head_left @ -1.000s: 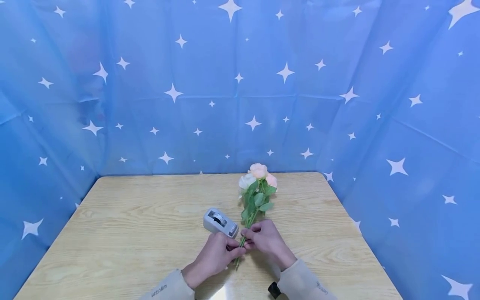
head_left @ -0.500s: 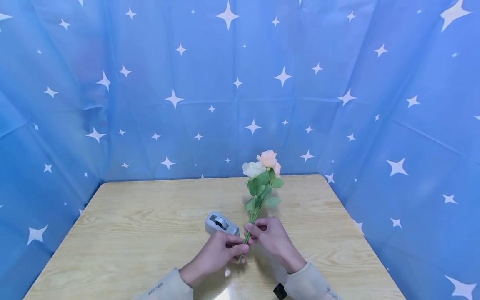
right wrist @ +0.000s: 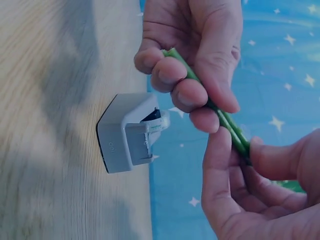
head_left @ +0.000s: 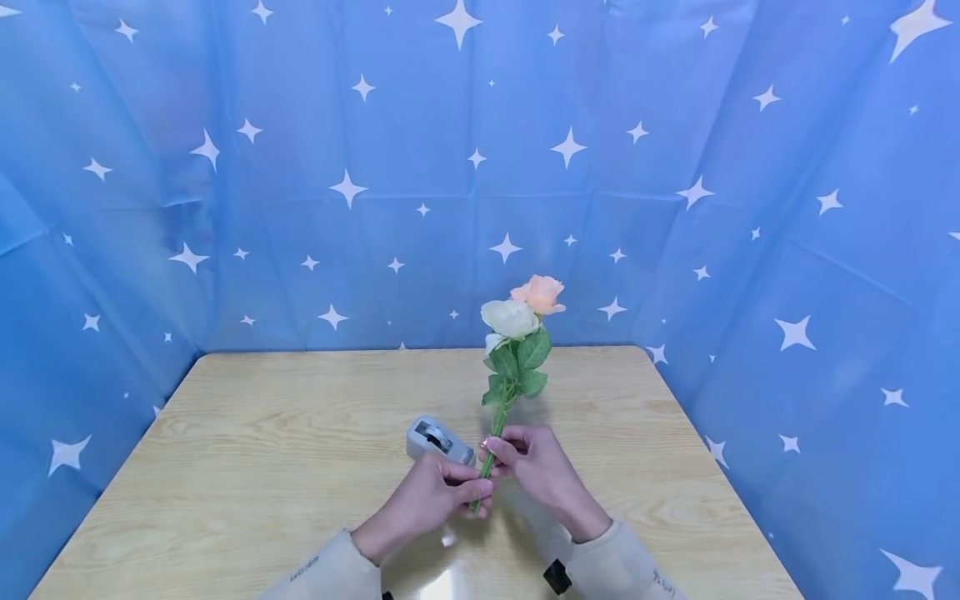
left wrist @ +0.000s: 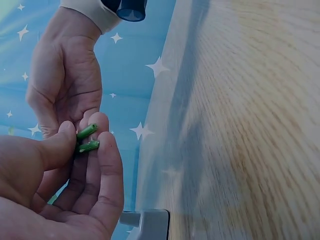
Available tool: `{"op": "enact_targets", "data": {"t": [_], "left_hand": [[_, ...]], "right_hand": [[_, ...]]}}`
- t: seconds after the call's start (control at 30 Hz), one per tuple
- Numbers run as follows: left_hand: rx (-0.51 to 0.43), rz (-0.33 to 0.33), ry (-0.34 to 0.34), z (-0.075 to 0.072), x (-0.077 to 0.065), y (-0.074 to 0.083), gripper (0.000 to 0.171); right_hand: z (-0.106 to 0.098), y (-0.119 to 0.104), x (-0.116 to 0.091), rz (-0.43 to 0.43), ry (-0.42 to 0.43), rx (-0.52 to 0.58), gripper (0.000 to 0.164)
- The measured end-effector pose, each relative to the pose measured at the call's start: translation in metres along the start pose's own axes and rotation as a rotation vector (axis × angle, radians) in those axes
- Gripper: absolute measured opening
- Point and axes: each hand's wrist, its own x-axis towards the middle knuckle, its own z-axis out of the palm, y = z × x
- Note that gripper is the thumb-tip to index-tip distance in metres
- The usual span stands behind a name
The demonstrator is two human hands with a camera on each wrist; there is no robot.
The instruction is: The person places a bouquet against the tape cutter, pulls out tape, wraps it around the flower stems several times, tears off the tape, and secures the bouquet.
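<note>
A small bunch of artificial roses is held up over the table, with a white rose [head_left: 512, 318] and a peach rose [head_left: 538, 293] above green leaves [head_left: 517, 358]. Near the cut ends, my left hand [head_left: 438, 496] pinches the green stems [right wrist: 231, 127] between thumb and fingers. Just above it my right hand [head_left: 546, 475] grips the same stems, thumb in front. In the left wrist view, stem ends [left wrist: 89, 131] poke out past the left fingers. A grey tape dispenser [head_left: 438, 439] stands behind the left hand, apart from the flowers.
The wooden table [head_left: 262, 450] spreads out on both sides of the hands. A blue curtain [head_left: 420, 250] with white stars surrounds its back and sides. The dispenser's cutting end [right wrist: 142, 150] faces the hands.
The roses have risen off the table, their heads now against the curtain. Both hands have kept hold of the stems, and the bunch has turned more upright. The dispenser has stayed put.
</note>
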Motion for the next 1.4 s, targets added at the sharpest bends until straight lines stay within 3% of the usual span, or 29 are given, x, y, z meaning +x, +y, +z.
{"op": "enact_targets", "data": {"t": [0.53,0.8,1.07,1.4], "left_hand": [[-0.023,0.020,0.083,-0.003,-0.006,0.004,0.022],[0.038,0.073,0.120,-0.003,-0.006,0.005,0.018],[0.006,0.068,0.083,-0.003,-0.003,0.006,0.024],[-0.064,0.043,-0.032,-0.008,-0.002,0.008,0.029]], "right_hand": [[0.005,-0.004,-0.001,-0.024,-0.002,0.033,0.035],[0.006,-0.004,0.002,-0.011,0.035,0.151,0.019],[0.004,-0.003,0.002,-0.060,0.039,0.116,0.024],[-0.005,0.000,0.003,-0.135,0.001,0.078,0.021]]}}
